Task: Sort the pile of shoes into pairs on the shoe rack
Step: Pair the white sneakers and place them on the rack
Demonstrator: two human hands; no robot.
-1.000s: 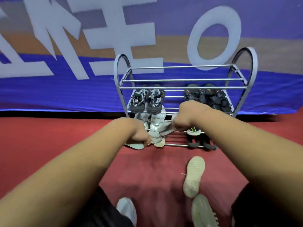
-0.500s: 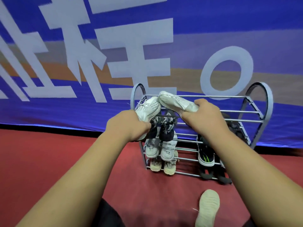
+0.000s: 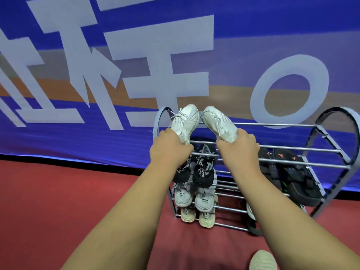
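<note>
A grey metal shoe rack (image 3: 288,125) stands on the red floor against a blue banner. My left hand (image 3: 169,147) grips the heel of a white sneaker (image 3: 186,119), toe pointing up over the top shelf's left end. My right hand (image 3: 237,147) grips the heel of the matching white sneaker (image 3: 217,119) beside it. Under them a black and grey pair (image 3: 202,170) sits on the second shelf, a light grey pair (image 3: 203,199) on the third, a cream pair (image 3: 206,218) on the bottom. Black sandals (image 3: 298,176) lie on the right of the second shelf.
One pale shoe sole (image 3: 263,261) lies on the red floor at the bottom right. The right part of the top shelf holds no shoes. A dark shoe (image 3: 253,228) shows partly behind my right forearm on the lowest shelf. Red floor stretches to the left.
Both hands lifted the white sneakers from low in front of the rack to its top shelf. The toes now point up and away, side by side. The view tilted upward.
</note>
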